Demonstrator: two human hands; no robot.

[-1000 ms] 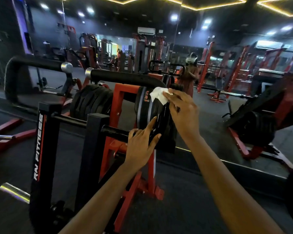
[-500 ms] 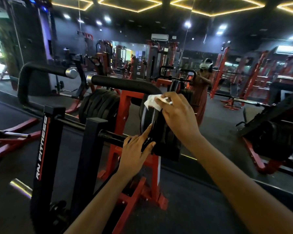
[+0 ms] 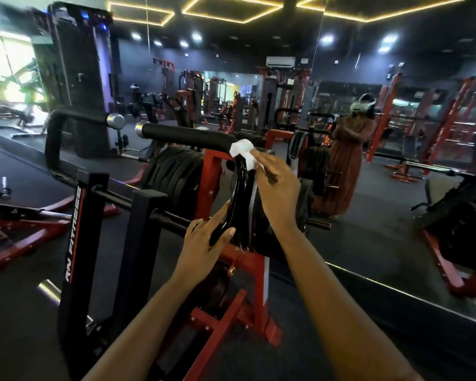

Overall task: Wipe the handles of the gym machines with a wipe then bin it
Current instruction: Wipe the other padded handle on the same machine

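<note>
A black padded handle with a chrome end cap runs left from the red-and-black machine in front of me and bends down into a glossy black arm. My right hand holds a crumpled white wipe against the bend of that handle. Lower down, my left hand rests on the glossy arm, fingers mostly straight. A second black handle curves up at the left, untouched.
Stacked black weight plates sit behind the handle. A black upright post marked RN FITNESS stands at front left. A wall mirror on the right reflects me and red racks. No bin is in view.
The wipe has slid up and left along the arm to the bend of the padded handle. My left hand stays on the lower arm. The camera has tilted and moved closer.
</note>
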